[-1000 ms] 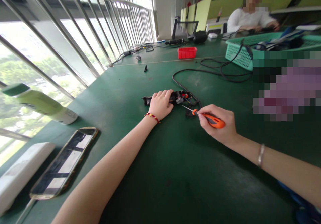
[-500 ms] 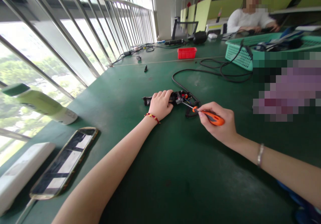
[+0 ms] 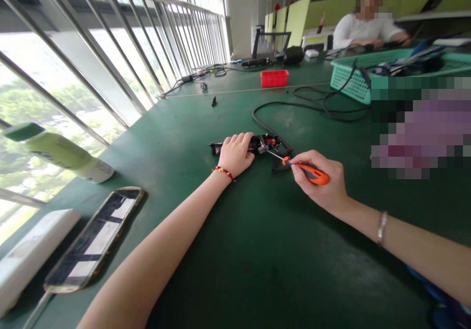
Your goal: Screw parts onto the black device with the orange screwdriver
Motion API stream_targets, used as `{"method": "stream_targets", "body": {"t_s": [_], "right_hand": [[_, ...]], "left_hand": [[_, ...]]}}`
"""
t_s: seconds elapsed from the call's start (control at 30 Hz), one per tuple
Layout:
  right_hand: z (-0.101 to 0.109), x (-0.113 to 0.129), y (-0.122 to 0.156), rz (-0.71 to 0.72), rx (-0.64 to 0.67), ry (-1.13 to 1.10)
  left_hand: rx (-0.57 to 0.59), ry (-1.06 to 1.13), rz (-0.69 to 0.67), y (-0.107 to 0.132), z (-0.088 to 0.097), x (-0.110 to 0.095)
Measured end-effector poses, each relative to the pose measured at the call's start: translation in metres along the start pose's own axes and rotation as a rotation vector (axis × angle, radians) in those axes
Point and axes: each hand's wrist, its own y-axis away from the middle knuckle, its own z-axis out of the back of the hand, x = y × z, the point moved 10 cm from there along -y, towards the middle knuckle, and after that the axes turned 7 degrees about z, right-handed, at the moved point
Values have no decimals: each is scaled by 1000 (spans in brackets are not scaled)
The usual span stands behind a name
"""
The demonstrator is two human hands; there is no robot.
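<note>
Centre of frame: a slim black device [image 3: 262, 144] lies lengthwise on the green table [image 3: 221, 250], its right-hand end uncovered, bits of red and loose coloured wire showing. Left hand [image 3: 236, 154] laid over the middle of the body, palm down, fingers curled round the far side and thumb along the near side, pinning it to the tabletop. Right hand [image 3: 331, 191], just right of centre, pinches an orange-and-grey screwdriver [image 3: 312, 173] between thumb and fingers, handle tucked back into the palm, shaft pointing left and slightly up the frame.

Step in hand, as I judge it: driver work at the exposed end, one hand bracing, one steering. The tip meets the near edge of the device by eye, but it is too small from here to say whether it is seated in anything or merely resting there.

Next move would seem to call for a firm brace on the left, the shaft kept in line with whatever it bears on, and care to spare the wires beside it. A dark piece [image 3: 275, 164] lies just below that end, close under the shaft; black cable [image 3: 279, 102] loops away toward the upper right.
</note>
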Motion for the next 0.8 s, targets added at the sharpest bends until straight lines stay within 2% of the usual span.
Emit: {"method": "stream_targets", "body": {"t_s": [0.1,0.23,0.33,0.57,0.8], "right_hand": [[2,1,0,9,-6,5],[2,1,0,22,-1,-10],[-2,0,0,25,37,-23],[-10,1,1,38,103,-59],[-17,-5,2,-10,152,-93]], "left_hand": [[-12,-26,25,0,2,3],[-14,-49,87,-2,3,17],[3,-48,85,-4,2,24],[15,-46,73,-5,1,26],[13,-57,72,-6,1,26]]}}
